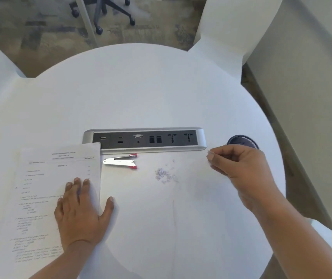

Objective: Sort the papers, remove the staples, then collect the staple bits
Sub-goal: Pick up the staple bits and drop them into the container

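A printed paper stack lies at the left of the round white table. My left hand rests flat on its right edge, fingers spread. A blank white sheet is spread over the middle and right. On it lies a small pile of staple bits. My right hand pinches the sheet's far right corner between thumb and fingers. A silver staple remover with red tips lies just beyond the sheet's far edge.
A silver and black socket panel is set into the table behind the papers. A dark round lid sits right of it, behind my right hand. White chair backs stand around the table; an office chair base is on the carpet beyond.
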### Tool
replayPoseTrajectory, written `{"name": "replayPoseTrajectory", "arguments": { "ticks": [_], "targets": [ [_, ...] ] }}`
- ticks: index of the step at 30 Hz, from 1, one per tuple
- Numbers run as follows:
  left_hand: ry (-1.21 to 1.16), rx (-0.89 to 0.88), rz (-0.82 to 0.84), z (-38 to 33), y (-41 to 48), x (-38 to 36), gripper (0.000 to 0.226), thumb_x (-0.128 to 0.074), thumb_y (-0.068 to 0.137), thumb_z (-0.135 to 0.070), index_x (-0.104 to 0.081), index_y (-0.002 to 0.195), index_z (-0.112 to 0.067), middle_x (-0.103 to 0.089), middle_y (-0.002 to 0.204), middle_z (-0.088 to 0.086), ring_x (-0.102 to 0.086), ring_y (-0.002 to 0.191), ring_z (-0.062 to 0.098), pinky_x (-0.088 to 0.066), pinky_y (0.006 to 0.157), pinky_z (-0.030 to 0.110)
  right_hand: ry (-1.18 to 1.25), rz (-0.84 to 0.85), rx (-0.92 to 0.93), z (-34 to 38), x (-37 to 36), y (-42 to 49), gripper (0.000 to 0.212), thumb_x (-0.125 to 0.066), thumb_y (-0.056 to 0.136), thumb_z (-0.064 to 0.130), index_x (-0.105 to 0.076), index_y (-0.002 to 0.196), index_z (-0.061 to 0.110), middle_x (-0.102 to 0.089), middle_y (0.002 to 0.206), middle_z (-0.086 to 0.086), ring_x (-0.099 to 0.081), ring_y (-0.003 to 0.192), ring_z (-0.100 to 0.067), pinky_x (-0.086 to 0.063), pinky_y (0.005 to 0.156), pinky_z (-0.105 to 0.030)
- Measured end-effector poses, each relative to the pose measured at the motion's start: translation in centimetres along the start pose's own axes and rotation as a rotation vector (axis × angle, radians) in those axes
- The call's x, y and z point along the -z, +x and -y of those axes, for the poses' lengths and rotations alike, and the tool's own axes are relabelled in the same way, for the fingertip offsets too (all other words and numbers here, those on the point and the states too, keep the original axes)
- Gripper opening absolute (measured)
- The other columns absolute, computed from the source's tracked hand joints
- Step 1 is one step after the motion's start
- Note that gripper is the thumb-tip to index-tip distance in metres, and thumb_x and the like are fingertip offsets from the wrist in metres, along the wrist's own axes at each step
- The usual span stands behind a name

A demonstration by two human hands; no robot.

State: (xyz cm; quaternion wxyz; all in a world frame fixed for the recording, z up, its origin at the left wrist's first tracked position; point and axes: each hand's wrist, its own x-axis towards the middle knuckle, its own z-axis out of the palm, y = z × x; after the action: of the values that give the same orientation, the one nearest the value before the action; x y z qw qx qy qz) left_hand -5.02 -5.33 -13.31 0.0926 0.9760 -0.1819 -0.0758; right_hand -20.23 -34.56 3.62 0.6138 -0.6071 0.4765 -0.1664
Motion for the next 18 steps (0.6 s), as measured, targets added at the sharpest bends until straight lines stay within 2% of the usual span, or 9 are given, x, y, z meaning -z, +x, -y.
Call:
{"name": "replayPoseTrajectory", "arguments": {
  "ticks": [2, 6, 8, 11, 16, 18],
  "targets": [
    [-0.01, 0.0, -0.002, 0.0, 0.1, -0.1, 0.089, -0.034, 0.079, -0.069, -0.041, 0.145, -0.01, -0.036, 0.158, 0.016, -0.026, 0.15, 0.033, -0.023, 0.117, 0.057, -0.008, -0.056, 0.031, 0.9, 2.0, 0.3, 0.01, -0.078, 0.076, 0.003, -0.077, 0.072, 0.012, -0.076, 0.072, -0.005, -0.069, 0.07, -0.016, -0.059, 0.078, -0.03],
    [-0.033, -0.004, -0.018, -0.1, 0.2, -0.2, 0.09, -0.037, 0.075, -0.07, -0.043, 0.143, -0.011, -0.037, 0.157, 0.016, -0.027, 0.149, 0.034, -0.024, 0.116, 0.058, -0.181, -0.185, 0.043, 1.0, 5.7, 2.1, 0.009, -0.08, 0.075, 0.007, -0.077, 0.072, 0.014, -0.076, 0.074, -0.008, -0.071, 0.073, -0.022, -0.059, 0.081, -0.039],
    [-0.049, 0.001, -0.031, -0.3, 0.2, -0.2, 0.091, -0.038, 0.073, -0.071, -0.044, 0.142, -0.012, -0.038, 0.156, 0.016, -0.029, 0.148, 0.034, -0.024, 0.116, 0.057, -0.318, -0.242, 0.041, 0.5, 6.9, 3.1, 0.008, -0.08, 0.075, 0.013, -0.076, 0.071, 0.019, -0.076, 0.07, -0.003, -0.072, 0.074, -0.023, -0.059, 0.076, -0.04],
    [-0.072, 0.0, -0.05, -0.5, 0.2, -0.2, 0.093, -0.04, 0.071, -0.071, -0.045, 0.142, -0.012, -0.04, 0.155, 0.016, -0.03, 0.148, 0.035, -0.024, 0.115, 0.057, -0.468, -0.296, 0.076, -0.2, 7.8, 4.2, 0.011, -0.078, 0.077, 0.018, -0.075, 0.07, 0.025, -0.074, 0.065, 0.003, -0.07, 0.067, -0.017, -0.052, 0.059, -0.03],
    [-0.065, 0.002, -0.048, -0.7, 0.2, -0.1, 0.091, -0.041, 0.07, -0.07, -0.044, 0.141, -0.013, -0.039, 0.154, 0.016, -0.03, 0.147, 0.035, -0.024, 0.115, 0.058, -0.658, -0.326, 0.161, -0.6, 8.0, 5.1, 0.018, -0.067, 0.084, 0.012, -0.075, 0.082, 0.028, -0.071, 0.07, 0.006, -0.056, 0.051, -0.002, -0.039, 0.047, -0.013],
    [-0.072, 0.01, -0.043, -0.7, 0.2, -0.1, 0.091, -0.041, 0.07, -0.07, -0.044, 0.141, -0.014, -0.038, 0.155, 0.016, -0.029, 0.148, 0.034, -0.023, 0.116, 0.057, -0.715, -0.323, 0.169, -0.8, 8.1, 5.3, 0.027, -0.059, 0.085, 0.005, -0.075, 0.085, 0.027, -0.069, 0.067, 0.005, -0.05, 0.043, -0.004, -0.037, 0.042, -0.012]
  ]
}}
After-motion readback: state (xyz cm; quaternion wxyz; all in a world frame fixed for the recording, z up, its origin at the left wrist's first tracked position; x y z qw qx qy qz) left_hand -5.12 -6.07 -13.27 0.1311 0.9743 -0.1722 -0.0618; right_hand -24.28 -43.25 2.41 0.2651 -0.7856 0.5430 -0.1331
